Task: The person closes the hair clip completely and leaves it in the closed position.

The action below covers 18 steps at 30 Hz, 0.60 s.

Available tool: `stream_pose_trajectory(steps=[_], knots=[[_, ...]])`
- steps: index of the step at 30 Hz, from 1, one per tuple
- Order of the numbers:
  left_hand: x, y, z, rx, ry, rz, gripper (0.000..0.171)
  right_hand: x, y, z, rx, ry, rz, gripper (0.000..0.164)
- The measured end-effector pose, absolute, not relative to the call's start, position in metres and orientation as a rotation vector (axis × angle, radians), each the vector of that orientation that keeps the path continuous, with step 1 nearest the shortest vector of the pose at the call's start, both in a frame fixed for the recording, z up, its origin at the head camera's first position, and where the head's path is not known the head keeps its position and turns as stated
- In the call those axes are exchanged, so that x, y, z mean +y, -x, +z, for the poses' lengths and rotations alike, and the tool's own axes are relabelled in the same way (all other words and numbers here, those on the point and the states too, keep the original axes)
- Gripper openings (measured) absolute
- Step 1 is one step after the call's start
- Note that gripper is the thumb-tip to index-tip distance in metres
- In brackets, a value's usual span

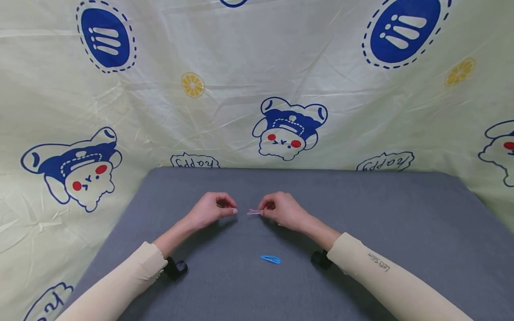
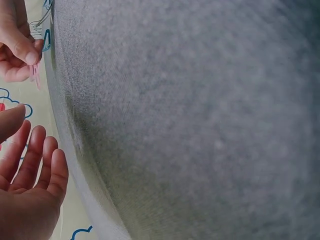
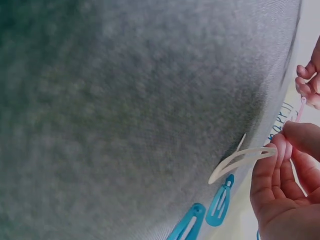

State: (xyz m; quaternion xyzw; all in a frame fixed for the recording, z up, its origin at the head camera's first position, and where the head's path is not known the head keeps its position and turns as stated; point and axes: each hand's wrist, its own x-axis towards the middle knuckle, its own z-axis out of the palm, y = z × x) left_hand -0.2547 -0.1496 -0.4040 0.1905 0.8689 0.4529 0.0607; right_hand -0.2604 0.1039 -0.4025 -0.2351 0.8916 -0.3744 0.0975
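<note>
My right hand (image 1: 285, 211) pinches a pink hair clip (image 1: 254, 211) between thumb and fingertips; it points toward the left hand. Its narrow prongs look spread apart in the head view. Facing it across a small gap, my left hand (image 1: 213, 209) holds nothing; its fingers (image 2: 35, 155) are loosely bent and apart from the thumb in the left wrist view. A cream hair clip (image 3: 225, 167) meets the right fingers in the right wrist view; whether they hold it I cannot tell. Below the hands, a blue snap hair clip (image 1: 271, 259) lies on the table.
A grey cloth covers the table (image 1: 225, 285). Two blue clips show in the right wrist view, one (image 3: 218, 205) beside the cream clip and another (image 3: 189, 222) nearer the bottom edge. Behind the table hangs a pale printed curtain (image 1: 233, 125). Black wrist straps (image 1: 175, 268) sit under both forearms.
</note>
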Motion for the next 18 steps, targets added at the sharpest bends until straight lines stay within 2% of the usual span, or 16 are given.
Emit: stream_pose_trajectory(steps=[18], knots=[[-0.152,0.249,-0.394,2.641,-0.54,1.427,0.02,0.11,0.248,-0.39,2.659,0.697,-1.27,0.008]])
